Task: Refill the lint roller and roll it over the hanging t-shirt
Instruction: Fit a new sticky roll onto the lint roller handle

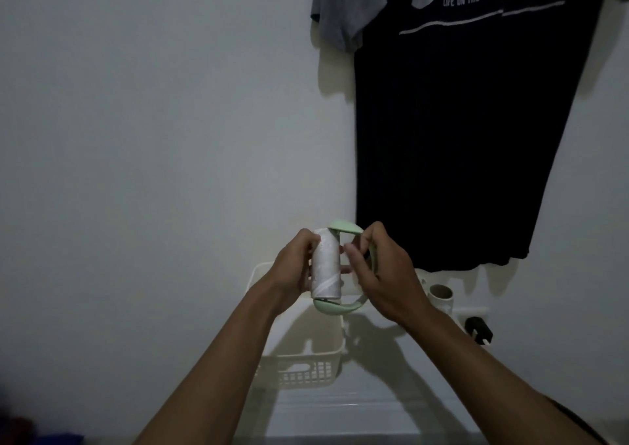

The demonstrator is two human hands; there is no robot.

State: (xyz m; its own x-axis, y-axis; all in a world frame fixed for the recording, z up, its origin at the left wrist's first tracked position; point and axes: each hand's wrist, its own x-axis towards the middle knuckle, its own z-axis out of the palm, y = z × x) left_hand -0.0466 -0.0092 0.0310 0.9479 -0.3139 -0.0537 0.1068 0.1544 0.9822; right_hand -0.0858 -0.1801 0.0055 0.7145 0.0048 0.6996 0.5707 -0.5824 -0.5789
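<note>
Above white basket [299, 369]: left hand [296, 267] wraps speckled white roll [326, 267]; right hand [384, 274] fingers curl round pale-green frame [343, 227].

A dim home room, likely a laundry corner: a dark navy printed t-shirt with grey sleeves [452, 121] hangs against the plain white painted wall [163, 111], above a cream slotted plastic basket [303, 359] on a white surface.

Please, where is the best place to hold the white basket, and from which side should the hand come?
Probably by the near wall of the basket, coming from the front. That wall has a cut-out handle slot above the grid holes, it faces the person, and nothing blocks it. The far rim lies behind both hands.
</note>
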